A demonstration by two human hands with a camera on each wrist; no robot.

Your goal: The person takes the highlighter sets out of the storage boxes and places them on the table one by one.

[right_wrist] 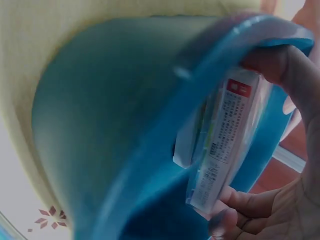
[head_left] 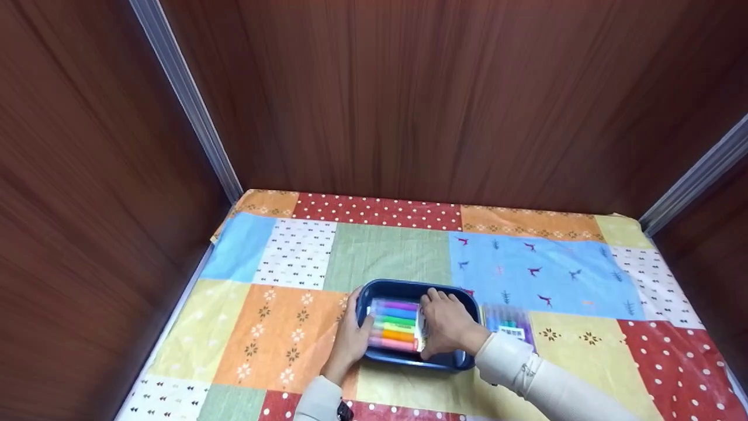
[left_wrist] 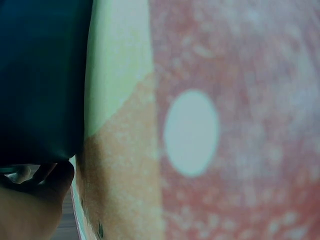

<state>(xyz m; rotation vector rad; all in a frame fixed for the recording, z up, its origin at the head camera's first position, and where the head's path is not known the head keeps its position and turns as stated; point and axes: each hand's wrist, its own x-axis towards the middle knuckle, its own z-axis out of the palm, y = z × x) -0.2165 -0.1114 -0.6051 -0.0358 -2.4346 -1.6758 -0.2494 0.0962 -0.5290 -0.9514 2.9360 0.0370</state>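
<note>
Dark blue plastic formed the rounded rectangular basin (head_left: pixel 409 361) that stood on a multicoloured patchwork tablecloth (head_left: pixel 385 251). Inside it, towards the left, lay a flat clear pack of rainbow-coloured markers (head_left: pixel 395 325), its right end bearing a white printed strip (right_wrist: pixel 225 130) with a red block. The right hand (head_left: pixel 447 324) reached in from the right, thumb at the near corner and fingers at the far one, bent round that end and gripping it. The left hand (head_left: pixel 352 336) clasped the basin's left wall, thumb over the rim, fingers along the outside. Just right of the basin lay a second clear pack of pens (head_left: pixel 502 314), partly hidden by the pale right sleeve (head_left: pixel 507 358). Brown wood-grain panels (head_left: pixel 380 105) rose at the left, right and far sides.
</note>
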